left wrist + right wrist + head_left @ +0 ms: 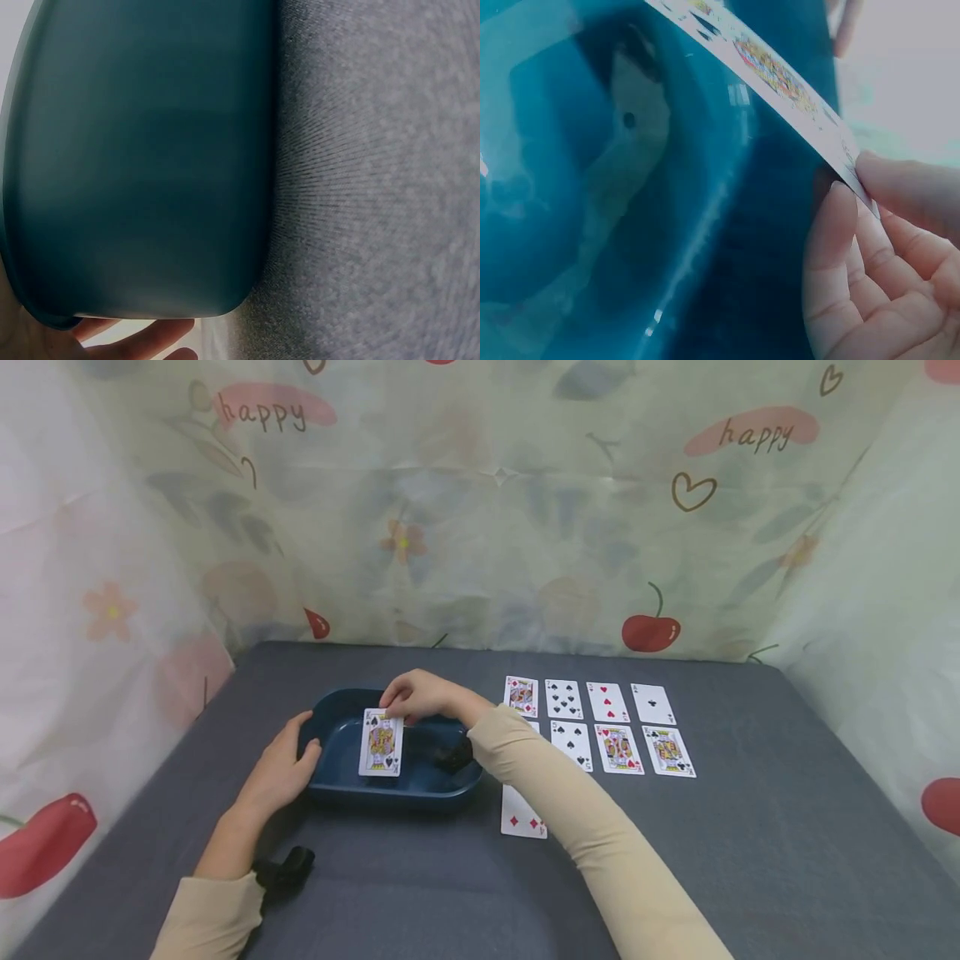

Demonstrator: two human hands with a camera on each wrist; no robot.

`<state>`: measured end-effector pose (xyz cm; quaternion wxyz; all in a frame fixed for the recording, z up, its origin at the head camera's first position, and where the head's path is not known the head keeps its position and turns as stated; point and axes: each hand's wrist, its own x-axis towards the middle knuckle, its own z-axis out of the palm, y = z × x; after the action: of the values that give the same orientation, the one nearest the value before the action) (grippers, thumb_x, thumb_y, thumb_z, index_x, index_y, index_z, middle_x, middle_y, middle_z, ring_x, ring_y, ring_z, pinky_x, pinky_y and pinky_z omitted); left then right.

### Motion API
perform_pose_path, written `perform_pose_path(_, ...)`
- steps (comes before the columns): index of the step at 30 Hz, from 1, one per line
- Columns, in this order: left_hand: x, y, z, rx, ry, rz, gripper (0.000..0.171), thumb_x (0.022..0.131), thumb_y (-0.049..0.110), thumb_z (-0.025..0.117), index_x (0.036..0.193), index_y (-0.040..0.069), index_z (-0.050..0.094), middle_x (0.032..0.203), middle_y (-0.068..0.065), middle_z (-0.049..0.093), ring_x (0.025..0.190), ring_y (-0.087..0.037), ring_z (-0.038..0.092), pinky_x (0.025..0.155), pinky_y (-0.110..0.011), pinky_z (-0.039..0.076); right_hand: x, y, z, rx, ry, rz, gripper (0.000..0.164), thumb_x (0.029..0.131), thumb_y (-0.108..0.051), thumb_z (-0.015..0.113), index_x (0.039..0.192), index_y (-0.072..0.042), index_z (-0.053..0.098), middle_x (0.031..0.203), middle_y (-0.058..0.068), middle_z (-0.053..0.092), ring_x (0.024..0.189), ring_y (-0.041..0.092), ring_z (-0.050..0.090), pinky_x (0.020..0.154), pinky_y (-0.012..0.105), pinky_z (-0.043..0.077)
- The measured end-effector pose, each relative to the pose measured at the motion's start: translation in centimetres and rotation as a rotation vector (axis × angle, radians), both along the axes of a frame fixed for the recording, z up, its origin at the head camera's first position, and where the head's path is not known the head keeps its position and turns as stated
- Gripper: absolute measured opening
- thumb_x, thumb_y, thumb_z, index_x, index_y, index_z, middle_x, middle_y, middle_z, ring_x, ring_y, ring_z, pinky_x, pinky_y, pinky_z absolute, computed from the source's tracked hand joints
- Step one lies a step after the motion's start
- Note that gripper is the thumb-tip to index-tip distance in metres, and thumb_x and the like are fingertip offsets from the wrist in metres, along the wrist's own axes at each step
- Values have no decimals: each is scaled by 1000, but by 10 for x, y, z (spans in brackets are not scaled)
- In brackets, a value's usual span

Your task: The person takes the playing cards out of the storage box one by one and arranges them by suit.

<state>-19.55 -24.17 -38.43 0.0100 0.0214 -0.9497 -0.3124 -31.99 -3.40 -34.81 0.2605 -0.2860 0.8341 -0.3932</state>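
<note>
In the head view, a dark blue tray (442,793) with rounded corners stands on the table, left of the middle. My left hand (281,768) grips its left end. The left wrist view shows the tray's outer wall (142,165) with fingertips (161,337) against its far side. Between thumb and index finger, my right hand (422,693) pinches the upper end of a playing card (381,747), a face card of spades. That card is tilted over the tray. From the right wrist, the card (772,79) appears nearly edge-on, above the glossy tray floor.
Face-up playing cards lie in rows right of the tray, among them a seven of spades (564,699) and a five of spades (572,745). My right forearm partly covers a diamond card (521,822). Patterned cloth (502,552) hangs behind the table (750,843).
</note>
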Motion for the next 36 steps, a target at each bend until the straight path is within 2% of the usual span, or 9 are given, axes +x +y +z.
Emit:
perform_pose_path(13,2,-1,2,0,-12,-34,60,99,27,30,148,-2,11,150,-33,17,135,-51,21,106,-65,23,-3,47,19,-147,-22,-103,23,89,-8,60,111,0,62,107,17,67,83,14,62,70,23,53)
perform_pose_path(21,3,0,2,-11,-5,-30,59,99,26,30,147,-3,12,149,-34,18,134,-52,22,105,-65,24,-3,76,21,-160,-15,-167,24,90,-10,59,111,-2,61,108,16,67,82,12,61,68,21,52)
perform_pose_path(29,3,0,1,-26,1,-21,59,99,25,31,147,-3,13,148,-34,20,133,-52,25,104,-65,26,0,99,22,-193,-40,-196,26,91,-11,57,115,-1,58,111,16,65,85,13,61,81,34,53)
perform_pose_path(36,3,1,2,-25,-4,-21,59,98,24,32,147,-4,13,148,-35,20,132,-53,24,104,-66,25,4,122,25,-189,-20,-231,25,91,-15,58,114,-4,59,106,10,66,85,15,60,72,24,51)
